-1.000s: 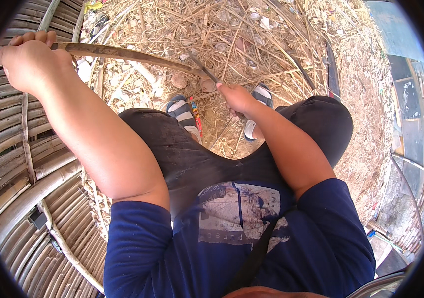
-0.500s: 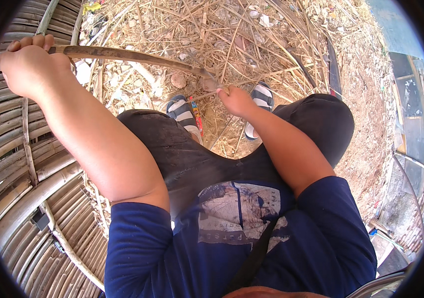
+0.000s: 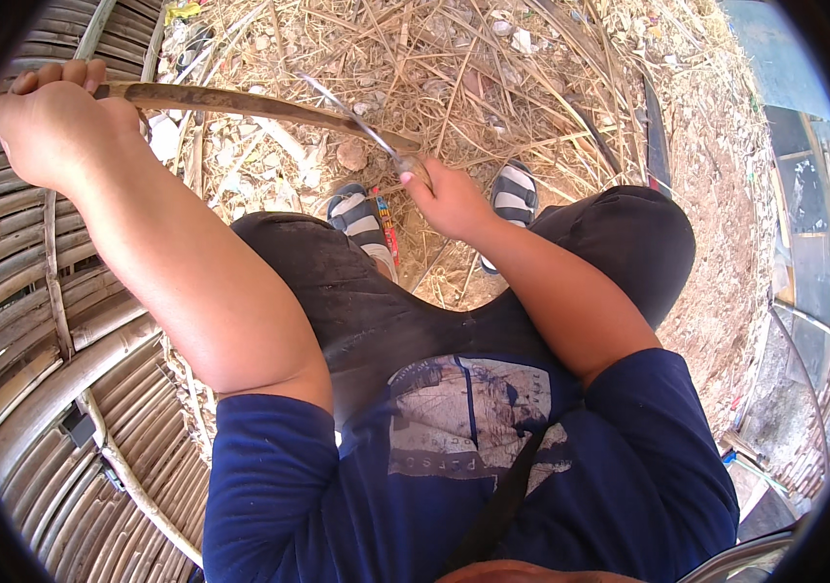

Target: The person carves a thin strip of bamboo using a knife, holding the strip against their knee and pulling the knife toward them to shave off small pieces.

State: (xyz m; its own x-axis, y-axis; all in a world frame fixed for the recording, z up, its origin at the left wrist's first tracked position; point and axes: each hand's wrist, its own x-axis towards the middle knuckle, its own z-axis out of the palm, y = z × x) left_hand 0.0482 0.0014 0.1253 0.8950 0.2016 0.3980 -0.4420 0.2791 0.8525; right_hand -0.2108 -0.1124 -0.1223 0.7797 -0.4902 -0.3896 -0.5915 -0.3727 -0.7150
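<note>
At the far upper left, my left hand (image 3: 63, 121) is closed around one end of a long brown strip, seemingly bamboo or wood (image 3: 240, 103). The strip reaches across to the right, its far end close to my right hand (image 3: 454, 199). That hand grips the short handle of a knife (image 3: 358, 119). The thin, shiny blade points up and left, crossing the strip near its right end. Whether blade and strip touch, I cannot tell.
Dry straw and thin slivers (image 3: 434, 58) litter the stony ground beyond my sandalled feet (image 3: 359, 216). A slatted bamboo wall or platform (image 3: 16, 262) runs along my left. Bare earth (image 3: 716, 272) and grey panels (image 3: 808, 175) lie to the right.
My right hand has moved slightly left and turned, and the knife blade now points up and left across the strip. My left hand and the strip have hardly moved.
</note>
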